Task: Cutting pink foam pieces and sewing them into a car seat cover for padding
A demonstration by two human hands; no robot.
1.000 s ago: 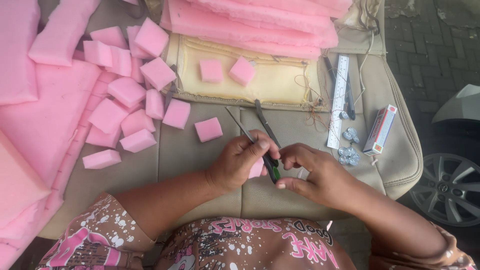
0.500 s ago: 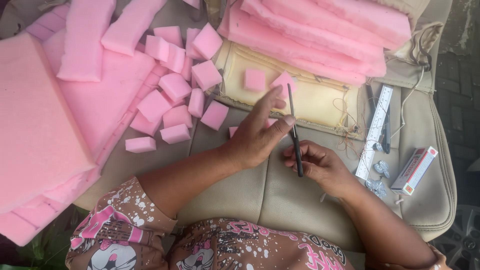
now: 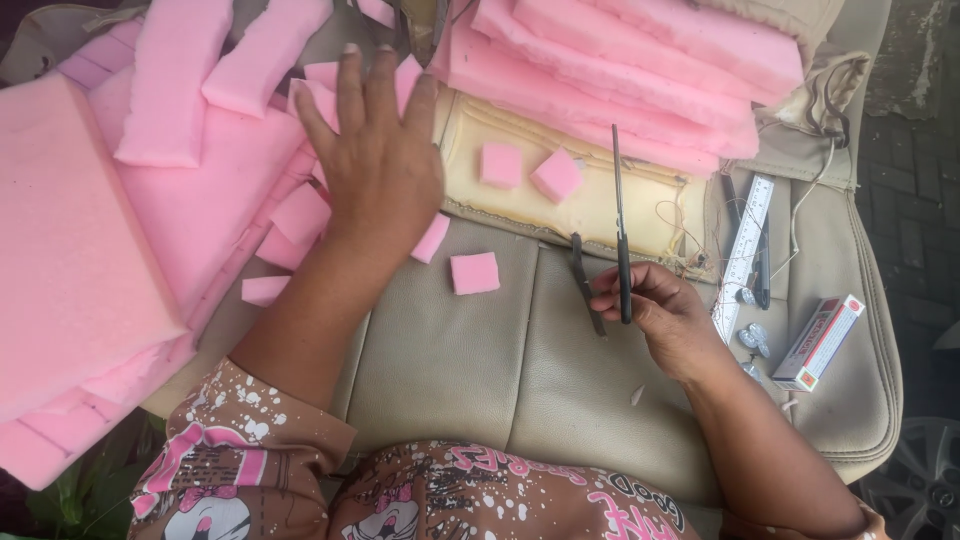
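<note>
Reaching out flat, the left hand point(image 3: 375, 165) spreads its fingers over a heap of pink foam squares point(image 3: 300, 215), palm down on them and gripping nothing. The right hand point(image 3: 660, 310) closes around the handles of the scissors point(image 3: 620, 225), whose blades stand open, one pointing up across the yellow cushion point(image 3: 590, 205), the other lying short beside it. One loose square point(image 3: 474, 272) sits on the beige seat point(image 3: 450, 360) between the hands. A ruler point(image 3: 745, 250) and a small box point(image 3: 818, 342) lie right of the scissors.
</note>
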